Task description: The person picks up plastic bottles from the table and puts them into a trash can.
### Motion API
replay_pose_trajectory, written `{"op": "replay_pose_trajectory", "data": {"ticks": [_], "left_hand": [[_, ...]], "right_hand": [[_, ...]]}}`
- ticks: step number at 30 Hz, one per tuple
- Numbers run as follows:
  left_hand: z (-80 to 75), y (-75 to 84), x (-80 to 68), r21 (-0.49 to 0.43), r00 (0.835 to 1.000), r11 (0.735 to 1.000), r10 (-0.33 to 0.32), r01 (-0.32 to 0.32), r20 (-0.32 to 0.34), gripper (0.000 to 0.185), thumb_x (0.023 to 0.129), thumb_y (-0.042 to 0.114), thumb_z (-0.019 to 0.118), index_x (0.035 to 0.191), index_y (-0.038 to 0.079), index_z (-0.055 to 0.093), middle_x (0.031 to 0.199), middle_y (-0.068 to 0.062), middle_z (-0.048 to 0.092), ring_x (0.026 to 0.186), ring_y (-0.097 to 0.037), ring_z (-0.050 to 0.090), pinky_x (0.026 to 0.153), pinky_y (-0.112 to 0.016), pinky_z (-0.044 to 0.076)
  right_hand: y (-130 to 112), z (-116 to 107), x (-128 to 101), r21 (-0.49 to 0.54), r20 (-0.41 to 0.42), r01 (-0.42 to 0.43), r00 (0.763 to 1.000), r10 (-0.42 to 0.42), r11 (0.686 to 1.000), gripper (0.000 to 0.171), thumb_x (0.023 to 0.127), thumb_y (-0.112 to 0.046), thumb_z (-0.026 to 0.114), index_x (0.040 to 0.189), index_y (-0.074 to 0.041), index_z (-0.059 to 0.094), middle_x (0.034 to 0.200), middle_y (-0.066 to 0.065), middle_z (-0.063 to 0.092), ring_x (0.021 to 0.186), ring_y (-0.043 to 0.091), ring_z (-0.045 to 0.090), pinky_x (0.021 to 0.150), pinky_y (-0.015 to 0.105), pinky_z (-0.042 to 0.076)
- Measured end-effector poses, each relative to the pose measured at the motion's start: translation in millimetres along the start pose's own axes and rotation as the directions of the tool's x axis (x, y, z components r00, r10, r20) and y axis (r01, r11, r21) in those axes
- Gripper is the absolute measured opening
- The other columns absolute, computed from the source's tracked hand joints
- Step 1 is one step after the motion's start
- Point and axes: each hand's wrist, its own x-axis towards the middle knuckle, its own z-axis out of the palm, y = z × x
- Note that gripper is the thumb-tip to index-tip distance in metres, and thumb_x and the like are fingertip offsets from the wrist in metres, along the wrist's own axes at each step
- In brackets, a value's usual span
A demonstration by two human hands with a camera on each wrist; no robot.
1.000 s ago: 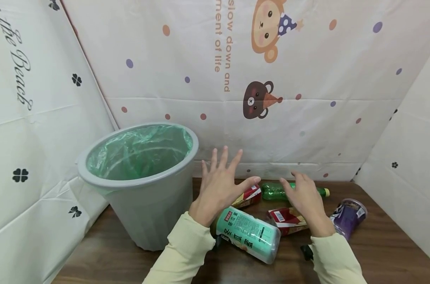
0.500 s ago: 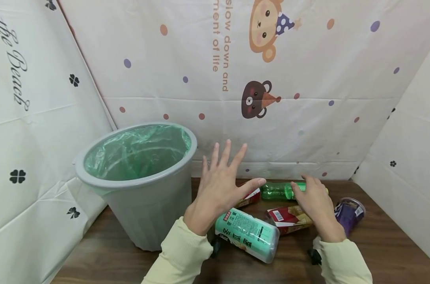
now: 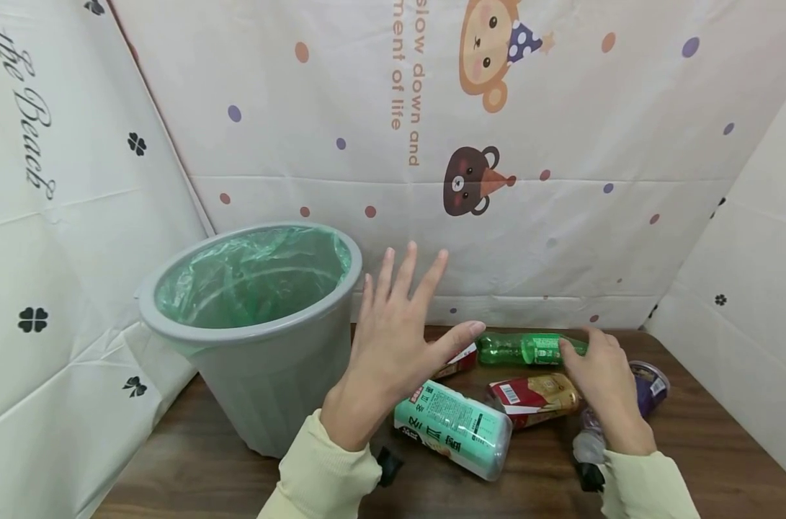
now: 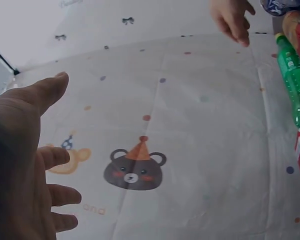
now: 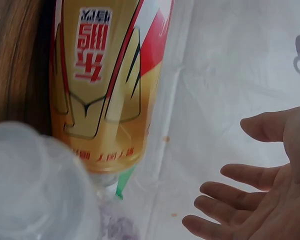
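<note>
- Your right hand (image 3: pixel 603 386) has slid further right and back over the last second; it now reaches the neck end of the green bottle (image 3: pixel 529 348), where earlier it hovered nearer the bottle's middle.
- That hand's fingers are loosely spread and relaxed in the right wrist view, curled round nothing; from the head view I cannot tell whether the fingertips actually touch the bottle.
- Your left hand (image 3: pixel 395 342) has lifted a little and stays released, fingers fanned and thumb out, holding nothing, just beside the bin (image 3: pixel 250 339).
- Judging from this, the reach is closing on the green bottle but no grasp is made yet.
- The green bottle lies on its side at the back of the desk (image 3: pixel 191 468), close against the cloth backdrop (image 3: pixel 561 238), with the other litter just in front of it.
- It is clear green plastic, slim and ribbed, so likely light and prone to roll.
- Near it lie a red-and-gold bottle (image 3: pixel 535 396), glossy and rounded, and a mint-green labelled bottle (image 3: pixel 454 429), fatter and smooth.
- A purple cup (image 3: pixel 648 389) lies partly hidden behind your right hand.
- The bin is grey, smooth-walled plastic, lined with a thin crinkled green bag (image 3: pixel 250 277).
- The desk is dark wood grain; the backdrop is creased printed cloth.
</note>
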Motion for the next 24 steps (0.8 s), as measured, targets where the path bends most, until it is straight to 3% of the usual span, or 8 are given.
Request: {"op": "replay_pose_trajectory", "data": {"ticks": [13, 24], "left_hand": [[-24.5, 5.5, -12.4, 0.001, 0.988, 0.997, 0.077, -0.078, -0.137, 0.089, 0.096, 0.068, 0.066, 0.168, 0.027, 0.034, 0.176, -0.01, 0.018, 0.162, -0.031, 0.004, 0.128, -0.06, 0.01], [-42.6, -0.6, -27.5, 0.004, 0.981, 0.999, 0.047, -0.047, -0.188, 0.088, 0.096, 0.067, 0.067, 0.168, 0.029, 0.033, 0.176, -0.007, 0.015, 0.162, -0.03, 0.003, 0.127, -0.064, 0.008]], "right_hand": [[17.6, -5.7, -5.8, 0.018, -0.057, -0.077, 0.995, 0.078, 0.997, 0.062, 0.108, -0.027, 0.054, 0.145, 0.021, 0.04, 0.141, 0.048, 0.039, 0.131, 0.063, 0.04, 0.104, 0.076, 0.038], [34.2, -13.5, -4.9, 0.018, -0.046, -0.183, 0.982, 0.183, 0.983, 0.068, 0.107, -0.028, 0.051, 0.148, 0.023, 0.033, 0.142, 0.051, 0.032, 0.132, 0.067, 0.034, 0.105, 0.078, 0.036]]}}
